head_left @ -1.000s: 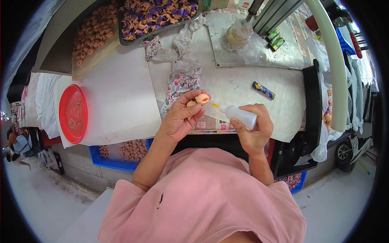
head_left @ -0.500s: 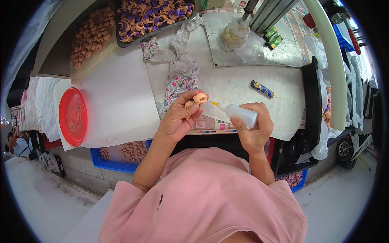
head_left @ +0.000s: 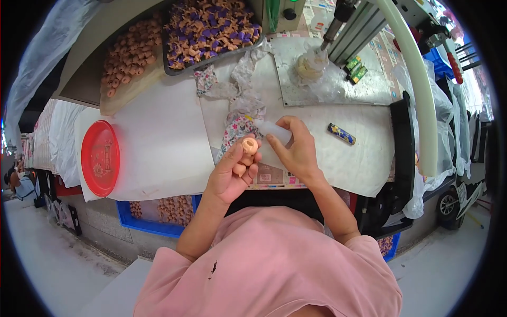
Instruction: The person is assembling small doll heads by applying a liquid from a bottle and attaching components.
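With the left hand (head_left: 231, 177) pinching the small peach ring-shaped part (head_left: 250, 145) and the right hand (head_left: 296, 150) clamped on the translucent white squeeze bottle (head_left: 274, 130), over-squeezing may flood the part or wet the fingers.

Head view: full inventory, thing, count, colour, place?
ring part: one, peach, in left fingertips.
squeeze bottle: one, translucent white, in right hand.
patterned cloth: one, floral, bench centre.
red lid: one, red, bench left.
tray of parts: one, purple and tan pieces, top centre.
peach parts: many, top left.
lighter: one, blue-yellow, right of the hands.
blue bin: one, under bench.
left hand: one, holding ring part.
right hand: one, gripping squeeze bottle.
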The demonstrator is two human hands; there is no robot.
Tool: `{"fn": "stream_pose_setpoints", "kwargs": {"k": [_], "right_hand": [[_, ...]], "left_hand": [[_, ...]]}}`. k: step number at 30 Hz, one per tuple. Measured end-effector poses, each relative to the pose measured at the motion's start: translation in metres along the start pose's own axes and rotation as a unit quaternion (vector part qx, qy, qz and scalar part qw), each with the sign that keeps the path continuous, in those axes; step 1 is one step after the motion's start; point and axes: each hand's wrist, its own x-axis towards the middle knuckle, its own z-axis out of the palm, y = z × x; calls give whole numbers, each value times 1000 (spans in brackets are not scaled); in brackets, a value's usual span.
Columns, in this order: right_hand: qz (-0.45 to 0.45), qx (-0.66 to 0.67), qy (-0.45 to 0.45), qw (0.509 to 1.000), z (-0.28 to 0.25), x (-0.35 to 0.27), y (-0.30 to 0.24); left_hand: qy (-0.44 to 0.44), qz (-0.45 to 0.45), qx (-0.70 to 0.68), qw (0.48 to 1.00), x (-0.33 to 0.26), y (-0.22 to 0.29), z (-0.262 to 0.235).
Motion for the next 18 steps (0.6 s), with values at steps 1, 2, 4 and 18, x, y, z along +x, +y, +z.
{"fn": "stream_pose_setpoints", "kwargs": {"k": [1, 2, 4, 18], "right_hand": [[-6, 0, 2, 1000, 1, 4, -4], [-2, -13, -18, 1000, 0, 7, -7], [-3, -26, -37, 999, -2, 16, -12], [-275, -244, 66, 928, 54, 225, -23]], "left_hand": [[-4, 4, 2, 1000, -3, 3, 0], [-24, 4, -23, 999, -5, 7, -2], [-73, -5, -73, 995, -7, 14, -8], [-96, 11, -84, 992, -26, 36, 4]]}}
